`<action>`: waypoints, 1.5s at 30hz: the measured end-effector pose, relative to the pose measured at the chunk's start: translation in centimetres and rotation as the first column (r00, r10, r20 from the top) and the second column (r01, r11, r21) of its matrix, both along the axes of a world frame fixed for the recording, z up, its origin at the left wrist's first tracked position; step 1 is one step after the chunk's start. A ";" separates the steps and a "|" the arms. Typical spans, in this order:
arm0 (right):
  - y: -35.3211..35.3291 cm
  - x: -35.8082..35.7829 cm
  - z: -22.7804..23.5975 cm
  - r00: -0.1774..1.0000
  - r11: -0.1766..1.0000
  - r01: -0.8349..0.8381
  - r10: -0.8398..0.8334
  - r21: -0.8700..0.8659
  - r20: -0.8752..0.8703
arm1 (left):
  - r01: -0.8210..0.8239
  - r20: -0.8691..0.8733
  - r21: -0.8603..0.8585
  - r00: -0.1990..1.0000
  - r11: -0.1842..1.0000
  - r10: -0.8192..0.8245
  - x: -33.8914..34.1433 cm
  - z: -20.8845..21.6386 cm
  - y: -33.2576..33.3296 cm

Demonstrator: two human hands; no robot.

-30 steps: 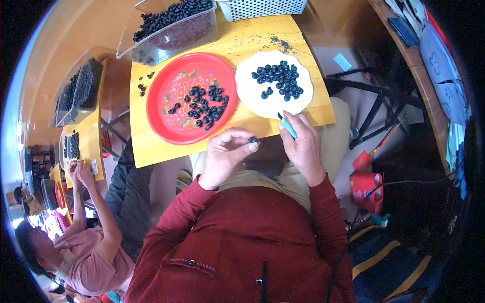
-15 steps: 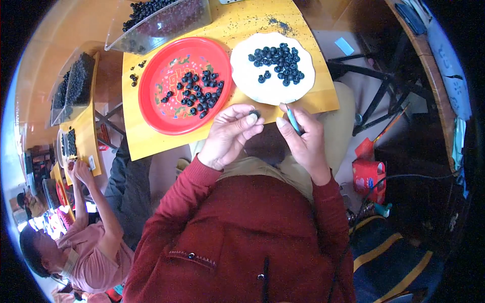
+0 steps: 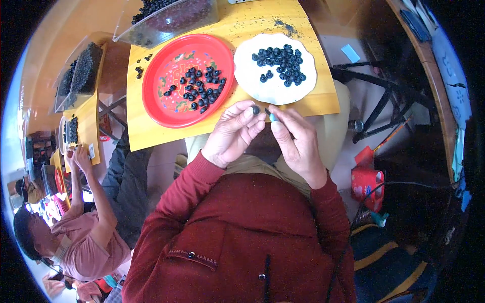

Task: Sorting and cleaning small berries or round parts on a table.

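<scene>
My left hand point(image 3: 228, 132) pinches a small dark round bead point(image 3: 255, 109) between thumb and fingertips, just in front of the table edge. My right hand point(image 3: 299, 141) grips a small knife-like tool point(image 3: 273, 117) with a teal handle; its dark, thin tip points at the bead, close to or touching it. Beyond my hands, a white scalloped plate point(image 3: 257, 92) holds many black beads point(image 3: 287, 63), several with a pale ring or hole. To its left, a round red tray point(image 3: 150, 96) with printed decoration carries more of these black beads point(image 3: 202, 90).
A clear plastic bin point(image 3: 172, 22) full of dark beads stands at the table's far left. Dark crumbs point(image 3: 285, 26) lie on the yellow table point(image 3: 323, 93) behind the plate. At left, a co-worker's hands point(image 3: 78, 157) work at another table. A red bag point(image 3: 367, 184) sits at right.
My right hand has moved left and turned, bringing the tool's tip up to the bead. My left hand still holds the bead. The whole view has shifted slightly.
</scene>
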State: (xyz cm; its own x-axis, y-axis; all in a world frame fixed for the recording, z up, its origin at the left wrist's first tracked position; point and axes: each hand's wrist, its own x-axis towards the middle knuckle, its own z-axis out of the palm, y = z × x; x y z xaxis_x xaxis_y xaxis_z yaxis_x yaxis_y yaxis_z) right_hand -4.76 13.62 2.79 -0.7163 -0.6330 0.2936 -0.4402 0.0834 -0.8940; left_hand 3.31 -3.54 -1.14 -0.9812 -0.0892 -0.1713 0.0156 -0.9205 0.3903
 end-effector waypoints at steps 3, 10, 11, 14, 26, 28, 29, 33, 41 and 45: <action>0.0 0.0 0.0 0.997 0.999 -0.026 0.025 -0.018 -0.079 | 0.011 -0.042 0.013 0.999 1.000 -0.010 0.0 0.0 0.3; 0.3 -0.2 0.0 0.985 0.999 -0.033 0.026 -0.040 -0.171 | -0.012 -0.035 -0.034 0.999 0.999 0.011 0.0 0.4 1.4; 0.4 -0.2 0.0 0.985 0.999 -0.022 0.015 -0.039 -0.171 | -0.012 -0.033 -0.038 0.999 0.999 0.011 0.0 0.3 1.5; 0.5 -0.2 -0.2 0.984 0.999 -0.008 -0.001 -0.052 -0.176 | -0.011 -0.034 -0.041 0.999 0.999 0.010 0.1 0.2 1.7; 2.1 -1.0 -0.3 0.997 0.999 0.022 -0.019 -0.048 0.069 | -0.016 -0.111 -0.217 0.994 0.976 -0.008 0.6 1.9 2.7; 2.8 -1.5 -0.8 0.971 0.992 0.120 -0.109 -0.040 0.214 | 0.015 -0.283 -0.262 0.955 0.965 -0.092 0.7 2.6 3.4; 3.1 -1.5 -0.7 0.971 0.992 0.118 -0.107 -0.042 0.216 | 0.014 -0.281 -0.263 0.956 0.965 -0.091 0.6 2.5 3.3; 3.1 -0.9 1.0 0.996 0.988 -0.025 0.038 -0.153 0.084 | -0.066 -0.164 -0.215 0.986 0.974 0.031 0.5 2.3 3.0; 3.3 -0.4 0.6 0.994 0.990 -0.082 0.074 -0.114 -0.076 | -0.057 -0.052 -0.187 0.997 0.981 0.048 0.5 2.2 3.8; 3.4 -0.5 0.3 0.990 0.987 -0.082 0.064 -0.136 -0.127 | -0.043 -0.044 -0.203 0.998 0.978 0.035 0.5 2.1 4.1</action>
State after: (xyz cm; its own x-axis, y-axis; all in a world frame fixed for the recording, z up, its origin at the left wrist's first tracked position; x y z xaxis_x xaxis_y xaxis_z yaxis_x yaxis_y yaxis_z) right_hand -5.29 17.03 3.10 -0.6229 -0.6284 0.4659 -0.5471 -0.0757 -0.8336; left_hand 3.82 0.51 0.91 -0.9819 -0.1566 -0.1062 0.0694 -0.8202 0.5678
